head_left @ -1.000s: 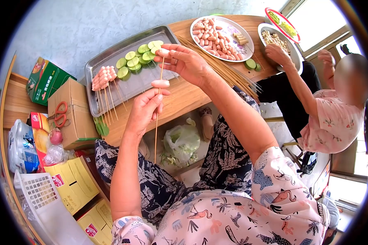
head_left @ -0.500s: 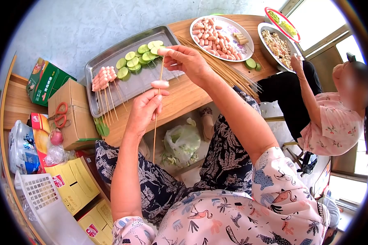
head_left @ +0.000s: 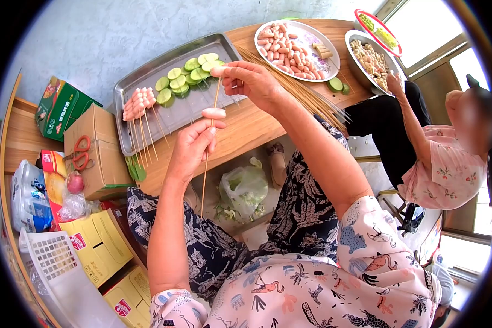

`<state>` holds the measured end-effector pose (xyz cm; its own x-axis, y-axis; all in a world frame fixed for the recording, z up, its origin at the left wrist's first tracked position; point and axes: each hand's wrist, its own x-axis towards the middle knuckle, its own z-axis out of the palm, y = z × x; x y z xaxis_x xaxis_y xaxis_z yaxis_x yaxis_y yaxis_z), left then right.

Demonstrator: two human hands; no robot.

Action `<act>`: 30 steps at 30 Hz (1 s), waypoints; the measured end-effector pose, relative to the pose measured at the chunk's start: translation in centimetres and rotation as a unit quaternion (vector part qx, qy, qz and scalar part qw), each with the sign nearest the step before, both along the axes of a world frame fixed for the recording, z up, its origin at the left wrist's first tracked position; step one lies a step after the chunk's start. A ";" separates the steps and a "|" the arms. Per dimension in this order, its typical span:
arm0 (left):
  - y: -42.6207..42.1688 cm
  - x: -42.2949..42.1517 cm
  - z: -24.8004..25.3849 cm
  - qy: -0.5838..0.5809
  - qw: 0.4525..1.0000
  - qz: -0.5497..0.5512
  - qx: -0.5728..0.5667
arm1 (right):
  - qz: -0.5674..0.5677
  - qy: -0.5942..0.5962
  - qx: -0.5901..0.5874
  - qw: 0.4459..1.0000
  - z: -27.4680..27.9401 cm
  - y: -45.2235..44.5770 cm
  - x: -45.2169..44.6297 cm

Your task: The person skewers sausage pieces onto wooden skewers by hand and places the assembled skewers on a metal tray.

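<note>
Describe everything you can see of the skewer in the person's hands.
The skewer is thin, straight and pale brown, apparently bamboo or wood. It slants slightly in the picture, its lower end showing against the patterned trousers. The left hand grips it below a pink sausage threaded on it. The right hand pinches a second sausage at its upper end; whether that one is pierced cannot be made out.

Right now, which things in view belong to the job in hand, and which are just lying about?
Seemingly in the job:
skewer in the left hand
threaded sausage on it
second sausage in the right hand
plate of loose sausages
skewer bundle
tray with loaded skewers

Apparently just lying about:
scissors
cardboard box
green box
plastic bag
</note>
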<state>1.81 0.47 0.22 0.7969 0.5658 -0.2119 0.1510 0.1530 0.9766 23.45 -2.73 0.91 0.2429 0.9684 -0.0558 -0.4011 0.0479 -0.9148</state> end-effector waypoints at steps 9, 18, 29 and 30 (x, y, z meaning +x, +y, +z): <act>0.0 -0.1 0.0 0.002 1.000 -0.001 0.009 | 0.010 -0.034 -0.033 0.999 0.0 -0.2 -0.2; -0.1 0.0 0.1 0.008 1.000 0.007 0.007 | 0.015 -0.039 -0.033 0.999 0.2 -0.4 -0.4; 0.2 0.1 -0.2 0.005 0.999 0.030 0.011 | 0.061 -0.074 -0.058 0.994 -0.4 -0.9 -2.3; 0.3 0.0 -0.3 0.000 0.999 0.034 0.008 | 0.068 -0.072 -0.061 0.993 -0.5 -1.0 -2.7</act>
<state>1.85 0.79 -0.08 0.7557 0.6227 -0.2028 0.1414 0.1472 0.9789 20.75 -3.75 0.37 0.1251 0.9810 -0.1481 -0.2617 -0.1114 -0.9587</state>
